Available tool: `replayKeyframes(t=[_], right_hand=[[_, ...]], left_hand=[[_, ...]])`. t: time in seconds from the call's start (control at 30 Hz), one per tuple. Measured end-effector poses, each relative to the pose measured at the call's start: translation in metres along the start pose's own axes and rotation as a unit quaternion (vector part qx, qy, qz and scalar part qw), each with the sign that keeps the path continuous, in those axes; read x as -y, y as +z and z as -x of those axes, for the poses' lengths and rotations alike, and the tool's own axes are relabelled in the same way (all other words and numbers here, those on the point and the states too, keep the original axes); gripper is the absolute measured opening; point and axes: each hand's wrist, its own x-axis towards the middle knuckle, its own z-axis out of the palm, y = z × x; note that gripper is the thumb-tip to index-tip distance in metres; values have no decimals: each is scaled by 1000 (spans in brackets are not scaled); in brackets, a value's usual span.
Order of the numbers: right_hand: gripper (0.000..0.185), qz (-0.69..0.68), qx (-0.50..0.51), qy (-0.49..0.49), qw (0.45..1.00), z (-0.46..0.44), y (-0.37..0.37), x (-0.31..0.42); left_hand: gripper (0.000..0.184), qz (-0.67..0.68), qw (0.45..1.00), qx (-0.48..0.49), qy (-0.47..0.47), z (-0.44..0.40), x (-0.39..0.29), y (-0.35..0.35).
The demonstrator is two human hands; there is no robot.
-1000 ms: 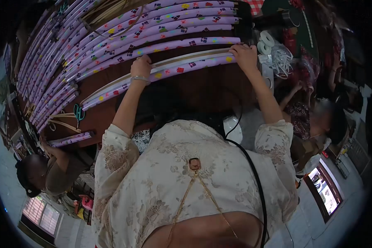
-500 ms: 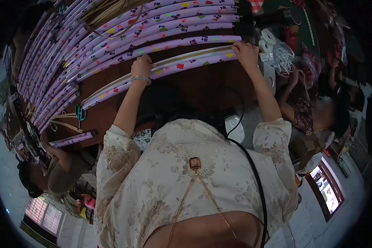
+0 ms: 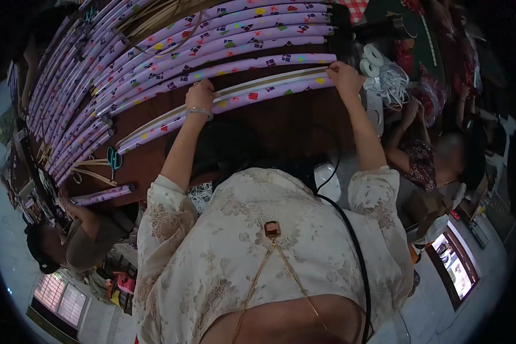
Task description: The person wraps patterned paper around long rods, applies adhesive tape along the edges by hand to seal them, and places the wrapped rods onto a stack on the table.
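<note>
A long roll of purple wrapping paper [image 3: 255, 96] with a colourful printed pattern lies across the table in front of me. A thin tan strip [image 3: 281, 79] runs along its white edge. My left hand [image 3: 200, 94], a bangle on its wrist, is closed over the strip and paper edge left of the middle. At the right end of the roll, my right hand [image 3: 345, 79] has its fingers closed on the end of the strip; its fingertips are partly hidden. Just beyond lies another purple roll [image 3: 264, 60].
Many similar rolls [image 3: 235, 40] fill the far and left table. Teal-handled scissors [image 3: 114, 159] lie at left by tan strips [image 3: 94, 173]. White tape rolls [image 3: 372, 55] and tangled white strips [image 3: 393, 83] sit at right. One person [image 3: 86, 223] works at left, another [image 3: 424, 155] at right.
The view has shifted slightly, and the table things sit a little lower and further right. Both hands keep their places on the roll, fingers still closed.
</note>
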Motion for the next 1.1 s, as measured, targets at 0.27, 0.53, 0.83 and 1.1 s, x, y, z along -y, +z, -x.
replayKeyframes(t=[0.27, 0.53, 0.83, 1.1], right_hand=[[30, -245, 16, 75, 966, -23, 33, -41], [26, -130, -153, -247, 948, 52, -7, 32], [39, -8, -3, -353, 935, 63, 26, 72], [35, -19, 16, -314, 949, 64, 28, 76]], left_hand=[[24, -47, 999, 19, -15, -5, -6, -3], [38, -51, 999, -6, -14, 2, -11, -4], [66, -68, 995, -70, -19, 11, -13, -16], [18, 176, 962, -94, 188, 26, 63, -37]])
